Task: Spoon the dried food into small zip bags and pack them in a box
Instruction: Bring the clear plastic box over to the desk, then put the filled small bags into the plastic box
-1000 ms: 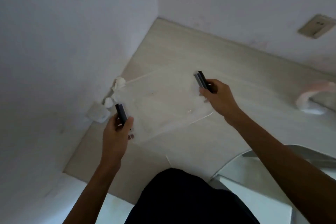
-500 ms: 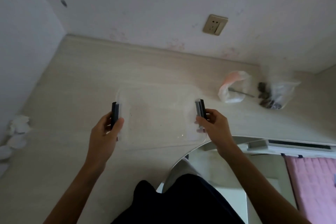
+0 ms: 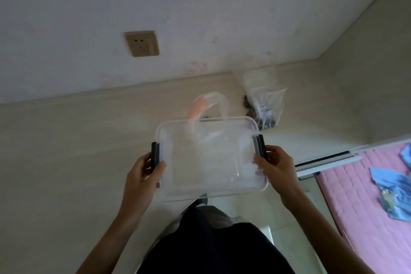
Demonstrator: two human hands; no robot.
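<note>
Pink-striped bag and dried-food bag behind held box

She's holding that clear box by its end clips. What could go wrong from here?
The clear plastic box hangs from the left hand and right hand gripping only its dark end clips; one could unlatch, perhaps tipping it. Set down forward, it might knock the clear bag of dark dried food beyond it.

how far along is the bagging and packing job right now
Barely started. Nothing looks packed: the clear box appears empty. In hand: the left hand and right hand grip its dark side clips, holding it over the table. Left: spooning the dried food from the clear bag into small zip bags, then boxing them.
</note>
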